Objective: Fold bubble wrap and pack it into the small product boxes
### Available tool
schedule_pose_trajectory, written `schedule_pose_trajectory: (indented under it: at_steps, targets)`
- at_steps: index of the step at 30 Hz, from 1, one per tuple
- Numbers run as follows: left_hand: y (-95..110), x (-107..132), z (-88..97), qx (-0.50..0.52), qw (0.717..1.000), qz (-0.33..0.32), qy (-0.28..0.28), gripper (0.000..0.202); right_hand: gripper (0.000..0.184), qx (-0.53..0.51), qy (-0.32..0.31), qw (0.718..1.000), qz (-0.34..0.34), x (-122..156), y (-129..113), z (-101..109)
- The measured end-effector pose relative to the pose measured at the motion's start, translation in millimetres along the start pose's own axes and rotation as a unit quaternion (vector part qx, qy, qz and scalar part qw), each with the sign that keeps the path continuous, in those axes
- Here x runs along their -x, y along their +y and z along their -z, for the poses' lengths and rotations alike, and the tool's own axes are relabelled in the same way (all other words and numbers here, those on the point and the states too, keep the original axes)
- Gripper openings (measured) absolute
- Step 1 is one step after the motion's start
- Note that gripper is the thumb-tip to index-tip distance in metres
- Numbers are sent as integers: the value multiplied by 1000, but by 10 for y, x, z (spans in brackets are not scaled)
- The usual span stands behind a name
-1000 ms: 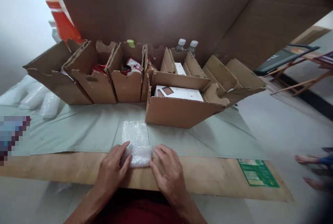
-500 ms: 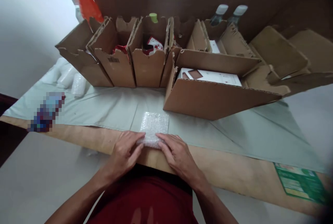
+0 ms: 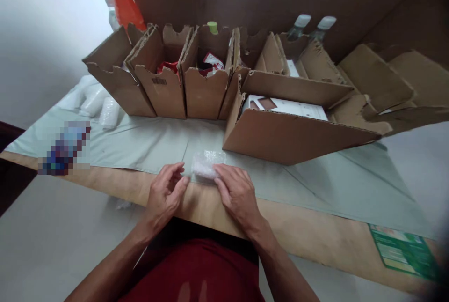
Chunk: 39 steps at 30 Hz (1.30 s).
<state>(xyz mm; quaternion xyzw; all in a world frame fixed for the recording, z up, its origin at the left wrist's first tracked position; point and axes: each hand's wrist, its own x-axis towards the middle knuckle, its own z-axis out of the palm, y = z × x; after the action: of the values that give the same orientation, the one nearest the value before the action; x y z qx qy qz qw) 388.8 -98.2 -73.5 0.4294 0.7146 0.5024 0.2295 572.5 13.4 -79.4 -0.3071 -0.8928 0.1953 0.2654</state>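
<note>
Bubble wrap (image 3: 203, 164): rolled back from tabletop's (image 3: 301, 220) front edge, little left flat
Left hand (image 3: 166, 192): off, half-curled
Right hand (image 3: 238, 194): touching wrap, pinch unclear

Left hand (image 3: 164, 193): fingers loosely curled, thumb apart from fingertips
Right hand (image 3: 239, 193): back upward, fingers together, bent leftward, thumb just below them
Left forearm (image 3: 115, 255): bare, angled inward
Right forearm (image 3: 280, 256): bare, angled inward
</note>
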Motion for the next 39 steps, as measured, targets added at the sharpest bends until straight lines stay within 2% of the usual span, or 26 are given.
schedule_pose_trajectory:
  at_steps: [2,4,6,8,13,15,17,18,20,23,26,28,31,34,35,39]
  targets:
    - [29,143,13,125,986,96,-51,44,30,-65,27,997,-37,39,-49,16]
    - [48,229,-39,227,957,151,-99,55,29,-132,24,989,-65,132,-142,35]
    - [69,251,-130,284,937,161,-129,58,30,-190,-5,978,-91,241,-236,49]
    - [104,233,-214,300,931,156,-136,52,30,-225,-33,967,-118,331,-285,70]
    - [276,190,-234,223,954,133,-147,31,30,-221,-6,967,-128,412,-173,276]
    - [357,198,-207,195,955,116,-190,28,50,-257,-27,957,-132,401,-129,390]
    - [425,217,-203,169,948,91,-255,27,73,-305,-82,940,-126,382,-132,469]
    - [450,228,-210,154,943,77,-286,26,76,-324,-107,933,-116,374,-148,489]
    - [468,249,-235,123,936,55,-324,21,60,-348,-118,925,-93,370,-187,488]
    - [414,269,-265,114,940,77,-313,33,26,-341,-34,934,-97,406,-205,433]
    - [329,291,-282,117,947,122,-275,70,19,-304,63,937,-159,473,-172,398]
    - [306,308,-301,97,947,135,-276,77,21,-301,76,930,-197,516,-134,411]
    - [339,306,-337,83,935,144,-314,56,28,-346,21,911,-224,572,-45,492]
    - [415,252,-355,96,926,143,-337,49,59,-418,-63,878,-224,626,75,624]
    - [446,228,-359,98,923,137,-346,48,64,-433,-85,869,-224,643,114,667]
    - [577,153,-411,87,910,98,-393,43,55,-489,-115,827,-254,697,217,756]
